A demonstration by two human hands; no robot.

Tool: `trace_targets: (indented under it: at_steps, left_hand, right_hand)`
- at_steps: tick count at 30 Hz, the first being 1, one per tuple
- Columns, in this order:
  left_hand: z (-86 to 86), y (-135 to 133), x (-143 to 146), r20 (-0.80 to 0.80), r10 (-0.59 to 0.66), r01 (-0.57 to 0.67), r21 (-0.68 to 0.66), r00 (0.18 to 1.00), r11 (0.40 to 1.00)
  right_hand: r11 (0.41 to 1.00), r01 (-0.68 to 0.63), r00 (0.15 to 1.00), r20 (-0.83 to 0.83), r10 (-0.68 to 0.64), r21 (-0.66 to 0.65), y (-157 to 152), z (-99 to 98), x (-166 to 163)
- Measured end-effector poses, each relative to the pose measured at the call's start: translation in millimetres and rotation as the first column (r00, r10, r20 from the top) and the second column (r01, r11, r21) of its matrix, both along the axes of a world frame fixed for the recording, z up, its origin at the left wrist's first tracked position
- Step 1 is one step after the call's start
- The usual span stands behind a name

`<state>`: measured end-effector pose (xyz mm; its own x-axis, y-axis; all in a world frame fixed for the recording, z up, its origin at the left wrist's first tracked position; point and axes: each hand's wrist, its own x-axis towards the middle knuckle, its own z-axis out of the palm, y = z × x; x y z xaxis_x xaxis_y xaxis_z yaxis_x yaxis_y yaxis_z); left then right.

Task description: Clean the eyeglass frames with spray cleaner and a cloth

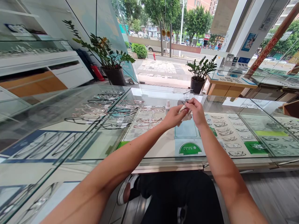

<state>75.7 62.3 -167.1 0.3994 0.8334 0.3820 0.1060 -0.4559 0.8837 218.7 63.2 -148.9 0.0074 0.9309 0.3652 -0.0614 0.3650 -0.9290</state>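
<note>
Apparently, the left hand (pixel 174 116) pinches a pale cloth (pixel 186 116), the right hand (pixel 195 109) thin glasses (pixel 187 96), toward the glass counter's (pixel 161 159) far edge. Uneven squeezing could bend them; slack fingers, drop them.

Crumpled pale cloth (pixel 186 117), thin-rimmed glasses (pixel 188 96)

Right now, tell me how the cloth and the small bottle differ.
The cloth is crumpled, while the bottle keeps a firm, upright shape. The cloth is gripped in the left hand; the bottle stands on the glass counter. Both are pale.
</note>
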Motion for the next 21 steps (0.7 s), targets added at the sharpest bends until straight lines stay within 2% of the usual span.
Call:
trace_targets:
  at_steps: [21]
  left_hand:
    - [-7.9, 6.7, -1.4, -0.005, 0.006, -0.006, 0.113, 1.0, 0.994]
  right_hand:
    - [1.0, -0.001, 1.0, 0.017, 0.001, -0.009, 0.2, -1.2, 0.0]
